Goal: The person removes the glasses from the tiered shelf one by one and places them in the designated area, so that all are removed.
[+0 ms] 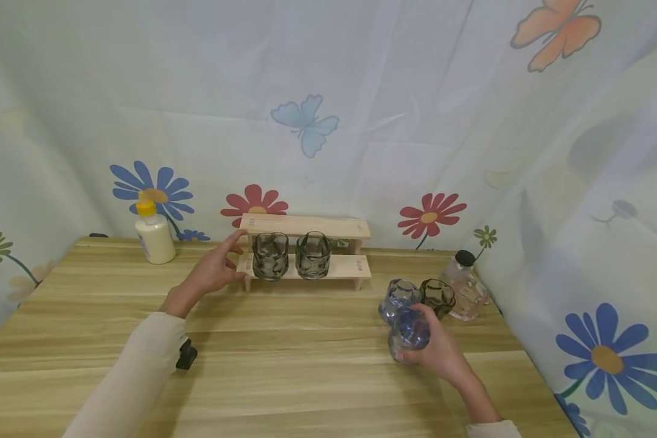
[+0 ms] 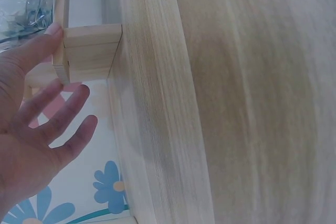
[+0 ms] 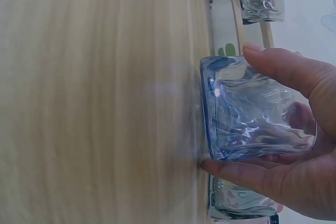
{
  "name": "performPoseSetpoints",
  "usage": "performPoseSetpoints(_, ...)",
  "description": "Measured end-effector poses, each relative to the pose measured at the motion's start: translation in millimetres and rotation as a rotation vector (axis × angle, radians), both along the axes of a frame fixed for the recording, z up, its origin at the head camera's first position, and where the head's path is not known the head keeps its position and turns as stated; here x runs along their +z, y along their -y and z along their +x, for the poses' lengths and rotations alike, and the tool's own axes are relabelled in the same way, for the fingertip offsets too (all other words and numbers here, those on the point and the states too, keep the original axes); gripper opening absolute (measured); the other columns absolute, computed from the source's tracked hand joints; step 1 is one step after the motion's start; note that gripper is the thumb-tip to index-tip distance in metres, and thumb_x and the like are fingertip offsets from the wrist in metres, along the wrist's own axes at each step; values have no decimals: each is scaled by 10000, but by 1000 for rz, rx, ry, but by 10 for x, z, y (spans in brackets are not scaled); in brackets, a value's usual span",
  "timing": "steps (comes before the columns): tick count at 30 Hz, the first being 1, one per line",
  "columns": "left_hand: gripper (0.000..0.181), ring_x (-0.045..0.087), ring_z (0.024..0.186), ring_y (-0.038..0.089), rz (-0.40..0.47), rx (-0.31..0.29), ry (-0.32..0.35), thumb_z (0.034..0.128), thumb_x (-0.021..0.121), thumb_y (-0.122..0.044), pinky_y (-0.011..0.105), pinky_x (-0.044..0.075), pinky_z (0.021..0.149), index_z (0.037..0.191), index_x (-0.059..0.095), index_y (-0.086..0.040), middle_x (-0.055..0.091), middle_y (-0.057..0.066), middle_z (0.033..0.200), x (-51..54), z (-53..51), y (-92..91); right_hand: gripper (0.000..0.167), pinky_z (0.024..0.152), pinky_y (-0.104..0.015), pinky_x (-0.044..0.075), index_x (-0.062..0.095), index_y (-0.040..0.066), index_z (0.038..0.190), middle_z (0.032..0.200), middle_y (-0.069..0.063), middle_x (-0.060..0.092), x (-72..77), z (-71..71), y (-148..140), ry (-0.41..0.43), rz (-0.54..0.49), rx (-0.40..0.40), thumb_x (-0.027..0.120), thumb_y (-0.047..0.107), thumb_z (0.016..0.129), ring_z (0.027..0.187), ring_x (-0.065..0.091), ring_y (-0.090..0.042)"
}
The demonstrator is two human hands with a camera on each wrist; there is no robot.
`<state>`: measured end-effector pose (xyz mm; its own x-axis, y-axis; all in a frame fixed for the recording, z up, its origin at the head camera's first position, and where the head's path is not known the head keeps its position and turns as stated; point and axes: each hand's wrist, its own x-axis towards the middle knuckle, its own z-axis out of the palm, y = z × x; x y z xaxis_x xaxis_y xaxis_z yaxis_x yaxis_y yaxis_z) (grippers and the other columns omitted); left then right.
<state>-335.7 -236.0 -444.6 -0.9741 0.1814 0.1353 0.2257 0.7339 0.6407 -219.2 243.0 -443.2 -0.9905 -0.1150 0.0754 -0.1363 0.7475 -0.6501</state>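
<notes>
My right hand (image 1: 438, 353) grips a blue-tinted drinking glass (image 1: 410, 331), thumb on one side and fingers on the other. In the right wrist view the glass (image 3: 252, 111) is close to the tabletop; I cannot tell whether it touches. Just behind it are another blue glass (image 1: 401, 293) and a dark grey glass (image 1: 439, 294). My left hand (image 1: 215, 267) is at the left end of a two-step wooden rack (image 1: 306, 225), its thumb touching the lower shelf and its other fingers spread. Two grey glasses (image 1: 271, 258) stand side by side on the lower shelf.
A clear bottle with a black cap (image 1: 465, 286) stands beyond the glasses on the right. At the back left is a cream bottle with a yellow top (image 1: 155, 234). A small black object (image 1: 186, 354) shows by the left sleeve. Printed curtains (image 1: 361, 121) surround the wooden table (image 1: 285, 365).
</notes>
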Motion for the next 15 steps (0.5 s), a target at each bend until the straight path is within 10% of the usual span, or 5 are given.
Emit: performPoseSetpoints(15,1029,688,997,423,-8,-10,-16,818,817,-147,537,564,799,1602,155,-218,568,281,1352,-13,1,14,1034,1000,-654,434,369,129,1420,1381,-357,516,-27,34,-35,44,20,-14,974,229,588,1230,537,-545)
